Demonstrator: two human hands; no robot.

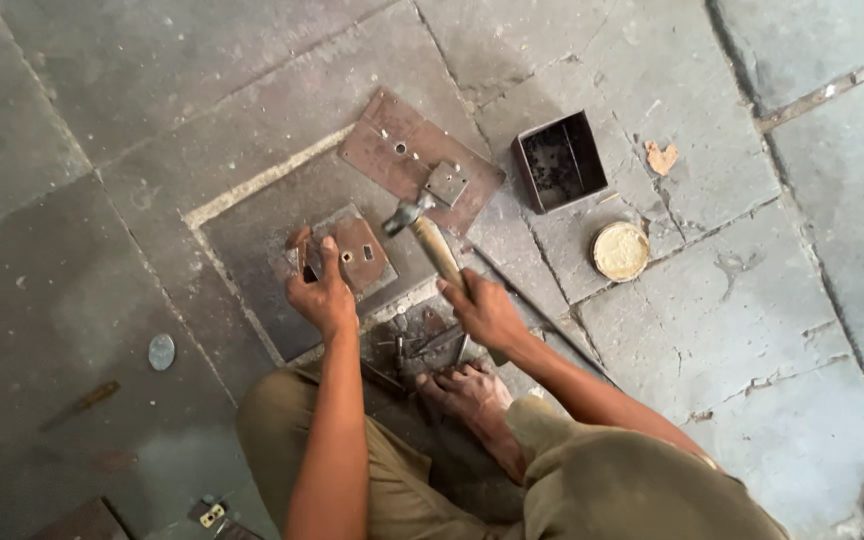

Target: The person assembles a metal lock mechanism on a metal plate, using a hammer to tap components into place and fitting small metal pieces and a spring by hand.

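A: What does each hand have now?

B: The right hand [484, 308] is closed fully around the pale wooden handle of a hammer with a dark steel head [424, 232]. The left hand [324, 295] is curled around a small dark metal piece [304, 258], and it stands this piece on the small rusty square metal plate with two slots [360, 252]. That plate lies on the grey stone floor [732, 300], just in front of the person's bare foot [472, 395].

A: How should the blow be done well, in your opinion?

B: I think the left fingers should stay low on the piece, away from its top, and the hammer face should come down flat, not on its edge. A short, controlled swing looks safer here than a big one, because the fingers are very near.

A: Which way does the hammer point?

B: Its long axis runs diagonally, from the right hand up and to the left in the view. The head is at the far end, over the edge of the larger rusty flat plate [392, 150], near the slotted plate. A dark open square metal box [560, 160] and a round yellowish tin lid [620, 250] lie apart, on the right.
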